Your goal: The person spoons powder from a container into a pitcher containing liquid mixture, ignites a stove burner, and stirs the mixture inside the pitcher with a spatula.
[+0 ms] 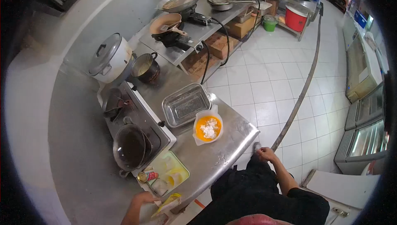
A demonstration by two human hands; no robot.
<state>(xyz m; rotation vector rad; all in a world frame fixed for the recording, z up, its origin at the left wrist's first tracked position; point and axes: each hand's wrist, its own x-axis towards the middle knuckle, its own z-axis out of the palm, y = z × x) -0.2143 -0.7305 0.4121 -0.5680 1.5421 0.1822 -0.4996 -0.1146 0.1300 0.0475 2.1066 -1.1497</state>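
My left hand (144, 198) is at the bottom of the view, beside a yellow-and-white packet (170, 202) at the counter's near edge; whether its fingers grip anything is unclear. My right hand (266, 154) hangs beyond the counter corner, fingers curled, with a small greyish thing showing at them that I cannot make out. On the steel counter (206, 159) stands a white jug (197, 138) holding orange liquid topped with white powder (210, 129). A rectangular wire-mesh tray (186, 104) lies beside it. Near my left hand, a greenish tray (182, 166) holds a yellow-stained cup (174, 178) and a can (142, 177).
A gas stove (165, 136) carries a dark wok (129, 147). Behind it are a large lidded pot (111, 57) and a black pot (145, 68). Pans (165, 23) stand on burners farther back. A long hose (304, 94) crosses the tiled floor (269, 88).
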